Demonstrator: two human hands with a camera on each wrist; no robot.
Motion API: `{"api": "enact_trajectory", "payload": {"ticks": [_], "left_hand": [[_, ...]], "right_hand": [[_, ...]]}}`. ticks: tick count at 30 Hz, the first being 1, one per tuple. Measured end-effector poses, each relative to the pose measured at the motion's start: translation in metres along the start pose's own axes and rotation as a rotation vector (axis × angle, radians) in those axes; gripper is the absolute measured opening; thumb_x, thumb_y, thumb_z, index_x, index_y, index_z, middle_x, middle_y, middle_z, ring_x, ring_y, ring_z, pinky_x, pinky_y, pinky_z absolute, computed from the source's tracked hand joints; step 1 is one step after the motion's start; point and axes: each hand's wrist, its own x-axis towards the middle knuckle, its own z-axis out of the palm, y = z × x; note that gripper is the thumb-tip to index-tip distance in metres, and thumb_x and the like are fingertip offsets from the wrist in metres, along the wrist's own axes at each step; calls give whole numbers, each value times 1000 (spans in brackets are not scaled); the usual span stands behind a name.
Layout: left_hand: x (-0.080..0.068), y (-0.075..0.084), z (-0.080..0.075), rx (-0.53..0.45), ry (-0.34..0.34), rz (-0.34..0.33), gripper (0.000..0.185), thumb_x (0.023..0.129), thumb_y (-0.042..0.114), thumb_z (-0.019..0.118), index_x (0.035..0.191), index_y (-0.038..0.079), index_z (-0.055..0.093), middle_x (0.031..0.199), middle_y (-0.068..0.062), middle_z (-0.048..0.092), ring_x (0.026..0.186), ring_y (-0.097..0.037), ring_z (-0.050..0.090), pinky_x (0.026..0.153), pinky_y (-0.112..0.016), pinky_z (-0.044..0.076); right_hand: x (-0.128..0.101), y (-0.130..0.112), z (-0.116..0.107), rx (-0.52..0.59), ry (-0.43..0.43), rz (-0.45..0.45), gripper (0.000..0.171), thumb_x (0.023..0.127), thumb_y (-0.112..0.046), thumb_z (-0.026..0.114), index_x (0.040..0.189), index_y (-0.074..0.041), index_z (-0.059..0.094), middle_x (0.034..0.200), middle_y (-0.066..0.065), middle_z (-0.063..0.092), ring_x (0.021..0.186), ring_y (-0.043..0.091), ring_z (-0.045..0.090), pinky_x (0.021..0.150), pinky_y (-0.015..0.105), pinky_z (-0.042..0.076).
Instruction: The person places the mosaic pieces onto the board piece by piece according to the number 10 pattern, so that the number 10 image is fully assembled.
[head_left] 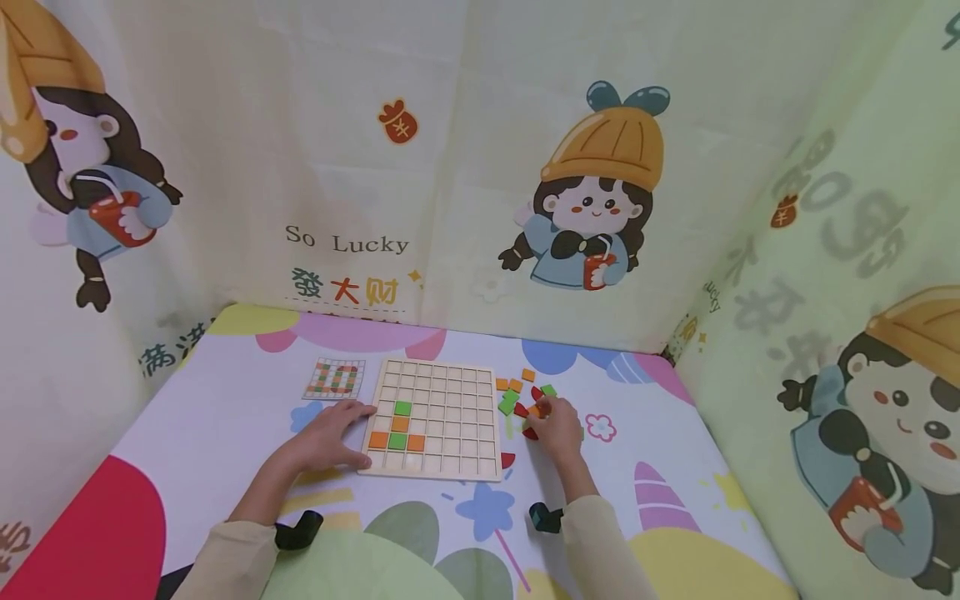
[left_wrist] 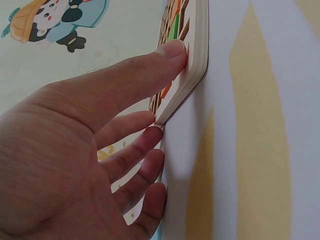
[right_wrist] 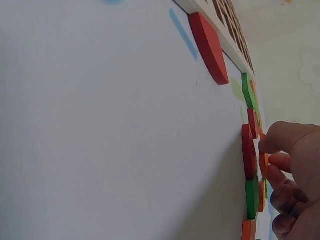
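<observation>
A square wooden grid board (head_left: pixel 496 433) lies on the table between the hands. Several green and orange square tiles fill some cells at its left, among them a green tile (head_left: pixel 402 408). My left hand (head_left: pixel 327 435) rests against the board's left side, its thumb on the frame near the front corner and its fingertips along the edge. To the right of the board, my right hand (head_left: pixel 562 427) pinches an orange tile (right_wrist: pixel 263 157) between thumb and fingers. It is over a loose group of green, orange and red pieces, partly hidden by the hand.
Left of the board lies a pattern card (head_left: pixel 334 380) with a coloured grid. A red curved piece (right_wrist: pixel 209 47) lies close to the board's right edge. Loose green tiles (head_left: pixel 508 403) sit beside the board. A printed cloth wall (head_left: pixel 465 275) stands behind the table.
</observation>
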Motion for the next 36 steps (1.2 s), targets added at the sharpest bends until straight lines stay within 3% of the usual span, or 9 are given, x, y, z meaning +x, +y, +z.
{"api": "enact_trajectory", "payload": {"ticks": [4, 12, 19, 30, 36], "left_hand": [[0, -1, 1, 0, 1, 3, 84, 69, 35, 86, 140, 11, 49, 148, -21, 38, 133, -46, 36, 104, -64, 35], [0, -2, 1, 5, 2, 4, 83, 69, 35, 86, 140, 11, 49, 147, -20, 39, 131, -45, 38, 103, -63, 36], [-1, -1, 0, -1, 4, 4, 83, 70, 35, 85, 140, 10, 49, 147, -20, 39, 130, -44, 38, 103, -63, 36], [2, -3, 1, 6, 1, 0, 83, 70, 35, 85, 141, 12, 48, 148, -20, 38, 132, -44, 38, 104, -62, 36], [1, -1, 1, 8, 5, 7, 83, 70, 34, 86, 140, 10, 49, 146, -20, 40, 131, -44, 39, 103, -62, 37]], "right_hand": [[-2, -3, 0, 35, 16, -2, 31, 84, -19, 73, 112, -6, 68, 105, 10, 63, 98, 24, 58, 85, 39, 56], [-6, -21, 2, 131, -1, -41, 27, 84, -17, 72, 110, -8, 69, 104, 8, 66, 87, 21, 56, 69, 27, 53], [-8, -36, 11, 207, 10, -150, 19, 81, -12, 75, 99, -7, 70, 96, 8, 68, 80, 18, 57, 69, 26, 48], [-14, -56, 29, 259, -85, -237, 21, 83, -15, 75, 102, -8, 71, 96, 7, 67, 76, 15, 54, 64, 24, 48], [-16, -67, 35, 278, -140, -263, 20, 84, -16, 73, 103, -10, 71, 98, 6, 67, 65, 14, 48, 56, 23, 43]]}}
